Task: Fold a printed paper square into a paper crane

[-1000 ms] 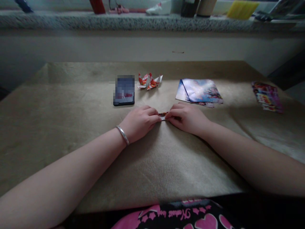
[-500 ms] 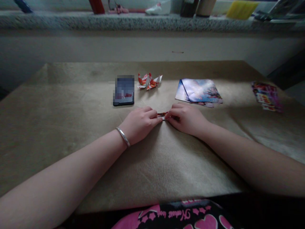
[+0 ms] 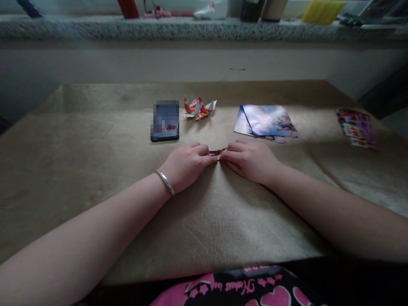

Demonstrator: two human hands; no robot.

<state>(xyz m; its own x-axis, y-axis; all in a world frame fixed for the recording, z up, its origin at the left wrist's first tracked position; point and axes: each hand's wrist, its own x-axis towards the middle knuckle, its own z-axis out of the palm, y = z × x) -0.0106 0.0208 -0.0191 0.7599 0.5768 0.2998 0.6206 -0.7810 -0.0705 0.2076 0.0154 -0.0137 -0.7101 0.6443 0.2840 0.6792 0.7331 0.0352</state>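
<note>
A small folded piece of red patterned paper [image 3: 218, 152] lies on the tan table cover [image 3: 95, 140], pinched between both hands. My left hand [image 3: 188, 165], with a silver bangle on its wrist, has its fingers curled on the paper's left end. My right hand [image 3: 250, 160] has its fingers pressed on the right end. Most of the paper is hidden under the fingertips.
A dark phone [image 3: 165, 121] lies beyond my left hand. Beside it sit folded red paper figures [image 3: 199, 108]. A stack of blue printed sheets [image 3: 266, 121] lies beyond my right hand, and colourful sheets [image 3: 357, 126] at the far right. A stone ledge [image 3: 178, 29] carries assorted items.
Both hands have stayed on the folded paper, with only slight shifts of the fingertips. The view has dipped a little.
</note>
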